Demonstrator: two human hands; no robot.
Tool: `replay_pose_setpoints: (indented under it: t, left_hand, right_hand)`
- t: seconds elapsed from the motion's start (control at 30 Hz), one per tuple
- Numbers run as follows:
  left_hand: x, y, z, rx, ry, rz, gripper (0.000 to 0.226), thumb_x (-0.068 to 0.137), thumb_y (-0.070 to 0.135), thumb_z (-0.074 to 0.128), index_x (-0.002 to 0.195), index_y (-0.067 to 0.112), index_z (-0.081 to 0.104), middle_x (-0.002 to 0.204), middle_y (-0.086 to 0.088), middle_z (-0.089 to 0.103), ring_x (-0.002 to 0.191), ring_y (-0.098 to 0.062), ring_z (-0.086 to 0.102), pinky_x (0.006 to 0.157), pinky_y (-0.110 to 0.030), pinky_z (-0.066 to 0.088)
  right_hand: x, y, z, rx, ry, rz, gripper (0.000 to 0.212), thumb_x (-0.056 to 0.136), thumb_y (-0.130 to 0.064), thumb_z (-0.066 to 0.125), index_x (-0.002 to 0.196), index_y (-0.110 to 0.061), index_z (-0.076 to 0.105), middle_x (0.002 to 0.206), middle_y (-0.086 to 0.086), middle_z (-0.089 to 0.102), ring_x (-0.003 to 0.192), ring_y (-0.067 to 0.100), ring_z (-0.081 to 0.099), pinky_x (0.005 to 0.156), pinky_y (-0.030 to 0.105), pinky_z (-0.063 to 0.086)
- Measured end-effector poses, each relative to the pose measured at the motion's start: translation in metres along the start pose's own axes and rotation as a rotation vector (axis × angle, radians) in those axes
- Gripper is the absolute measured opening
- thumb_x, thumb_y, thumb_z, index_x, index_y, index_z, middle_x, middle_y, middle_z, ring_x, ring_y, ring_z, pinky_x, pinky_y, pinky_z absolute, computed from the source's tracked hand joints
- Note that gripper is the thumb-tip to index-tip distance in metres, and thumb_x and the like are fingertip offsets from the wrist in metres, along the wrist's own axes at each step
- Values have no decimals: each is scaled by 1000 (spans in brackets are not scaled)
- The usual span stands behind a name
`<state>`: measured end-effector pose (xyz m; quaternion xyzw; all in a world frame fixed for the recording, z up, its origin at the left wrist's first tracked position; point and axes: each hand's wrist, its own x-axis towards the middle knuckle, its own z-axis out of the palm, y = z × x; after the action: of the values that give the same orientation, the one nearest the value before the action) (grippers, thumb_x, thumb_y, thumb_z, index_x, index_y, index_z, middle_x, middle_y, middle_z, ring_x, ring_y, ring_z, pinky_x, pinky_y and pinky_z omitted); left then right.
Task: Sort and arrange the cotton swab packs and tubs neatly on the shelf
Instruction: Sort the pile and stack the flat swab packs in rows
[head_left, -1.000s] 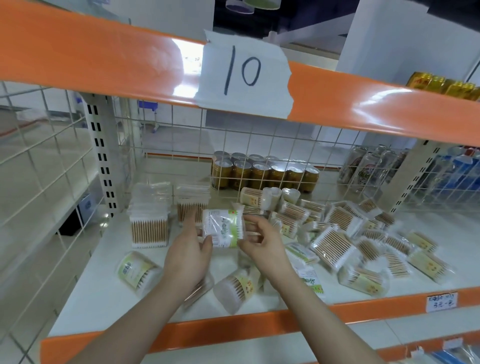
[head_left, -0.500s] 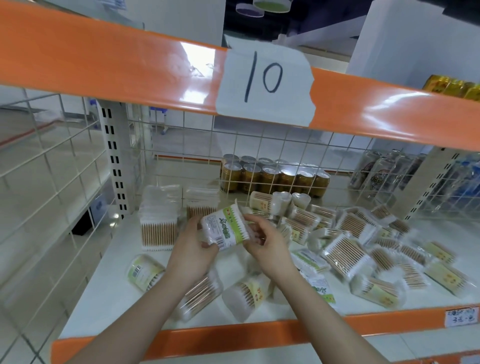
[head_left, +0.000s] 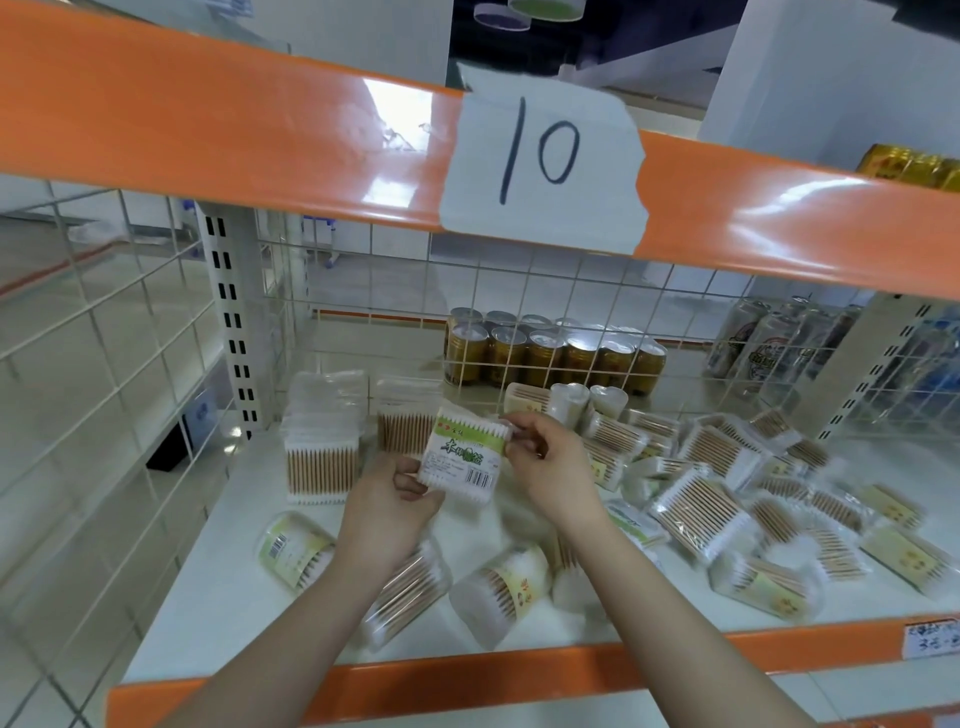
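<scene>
Swab pack (head_left: 464, 456) pinched at lower left by left hand (head_left: 387, 506), top right corner pinched by right hand (head_left: 550, 462), held above shelf (head_left: 218, 587).

Handwritten "10" on paper sign (head_left: 543, 158), taped to beam.

Both hands hold one cotton swab pack (head_left: 464, 460) above the white shelf (head_left: 218, 587): the left hand (head_left: 387, 512) grips its lower left corner, the right hand (head_left: 550, 462) pinches its upper right edge. Two upright stacks of packs (head_left: 322, 452) stand at the back left. Tubs (head_left: 293, 548) lie on their sides in front, loose packs (head_left: 701, 512) are scattered at right, and gold cans (head_left: 550, 356) sit behind the wire grid.
</scene>
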<state>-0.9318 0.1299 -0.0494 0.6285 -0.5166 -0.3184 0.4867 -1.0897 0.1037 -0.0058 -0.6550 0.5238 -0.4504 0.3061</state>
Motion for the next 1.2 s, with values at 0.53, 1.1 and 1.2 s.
replay_pose_setpoints:
  t: [0.53, 1.1, 1.2]
  left_hand:
    - [-10, 4, -2, 35, 1, 41, 24, 76, 15, 74, 87, 19, 53, 78, 5, 59, 68, -5, 54, 61, -17, 41]
    - [-7, -4, -7, 22, 42, 53, 25, 75, 14, 74, 95, 15, 59, 73, 4, 58, 62, -8, 52, 66, -27, 45]
    - [-6, -5, -8, 41, 54, 76, 23, 76, 13, 73, 92, 18, 57, 69, 7, 54, 59, -6, 50, 60, -22, 40]
  right_hand:
    - [9, -15, 1, -36, -58, 5, 28, 89, -2, 54, 115, -8, 63, 98, 1, 64, 94, 15, 60, 88, 27, 50]
    - [13, -14, 6, 38, -86, 48, 26, 90, -1, 53, 114, -4, 62, 92, 1, 63, 89, 15, 60, 86, 25, 48]
    - [15, -10, 9, 40, -83, 88, 27, 87, -6, 60, 113, -8, 61, 95, 4, 64, 92, 20, 62, 84, 28, 50]
